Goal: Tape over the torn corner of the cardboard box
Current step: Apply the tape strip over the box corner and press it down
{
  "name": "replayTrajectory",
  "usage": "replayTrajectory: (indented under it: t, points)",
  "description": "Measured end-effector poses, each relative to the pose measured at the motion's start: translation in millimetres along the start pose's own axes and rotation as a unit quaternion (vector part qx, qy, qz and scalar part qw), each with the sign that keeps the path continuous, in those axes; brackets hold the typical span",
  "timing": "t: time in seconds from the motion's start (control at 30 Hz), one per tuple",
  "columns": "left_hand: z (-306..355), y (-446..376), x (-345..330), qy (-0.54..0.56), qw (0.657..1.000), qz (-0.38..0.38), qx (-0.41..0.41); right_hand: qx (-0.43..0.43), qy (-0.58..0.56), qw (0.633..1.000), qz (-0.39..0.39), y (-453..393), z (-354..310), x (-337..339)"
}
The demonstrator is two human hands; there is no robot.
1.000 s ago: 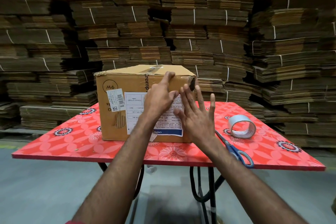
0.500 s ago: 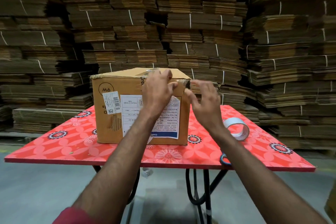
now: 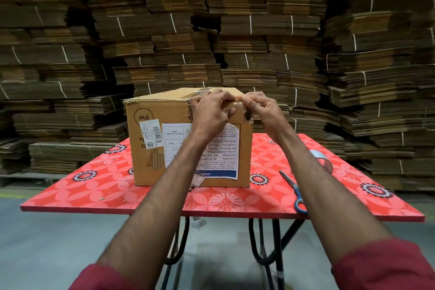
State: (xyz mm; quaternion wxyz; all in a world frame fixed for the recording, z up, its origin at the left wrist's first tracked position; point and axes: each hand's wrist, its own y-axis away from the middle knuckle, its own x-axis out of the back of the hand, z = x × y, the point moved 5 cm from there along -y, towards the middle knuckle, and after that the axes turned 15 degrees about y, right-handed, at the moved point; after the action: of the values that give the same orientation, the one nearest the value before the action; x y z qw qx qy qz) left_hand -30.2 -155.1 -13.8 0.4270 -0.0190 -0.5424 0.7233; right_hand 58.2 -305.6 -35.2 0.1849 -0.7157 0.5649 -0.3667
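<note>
Both hands have risen to the cardboard box (image 3: 188, 139) on the table (image 3: 94, 193), left hand (image 3: 209, 110) pressing, right hand (image 3: 263, 110) pinching clear tape (image 3: 247, 116) at the torn corner (image 3: 246, 114); uneven pressure could wrinkle it.

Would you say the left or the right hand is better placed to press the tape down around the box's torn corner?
Probably the right hand: its fingers sit at the torn corner, while the left hand presses the box's front face.

Box (image 3: 164, 148) on table (image 3: 94, 195); scissors (image 3: 294, 192), tape roll (image 3: 323, 160) right.
</note>
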Motion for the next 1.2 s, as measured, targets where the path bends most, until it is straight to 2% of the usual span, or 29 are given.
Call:
replayTrajectory:
  t: [0.17,0.3,0.4,0.5,0.57,0.73,0.87,1.03,1.2]
  points:
    - [-2,3,-4,-0.019,1.000,-0.001,-0.005,-0.042,-0.139,0.989,-0.006,4,7,-6]
    - [-4,2,-6,-0.011,1.000,0.003,-0.003,-0.078,-0.298,0.951,0.018,13,17,-16]
    - [-5,2,-7,-0.015,1.000,0.007,-0.006,-0.107,-0.326,0.939,0.037,26,36,-29]
    - [-5,3,-8,-0.008,1.000,0.008,-0.006,-0.146,-0.310,0.938,0.056,41,52,-41]
    - [-4,3,-8,-0.006,1.000,0.010,-0.010,-0.150,-0.251,0.954,0.062,48,59,-43]
    - [-6,3,-8,-0.001,1.000,0.012,-0.008,-0.077,-0.097,0.985,0.124,56,30,-31]
    - [-6,4,-9,-0.001,1.000,0.016,-0.012,-0.039,-0.036,0.994,0.092,58,3,-38]
    - [-8,4,-11,-0.002,1.000,0.023,-0.006,-0.056,-0.051,0.994,0.076,72,15,-41]
    - [-7,4,-11,-0.005,1.000,0.025,-0.005,-0.077,0.063,0.993,0.062,89,37,-45]
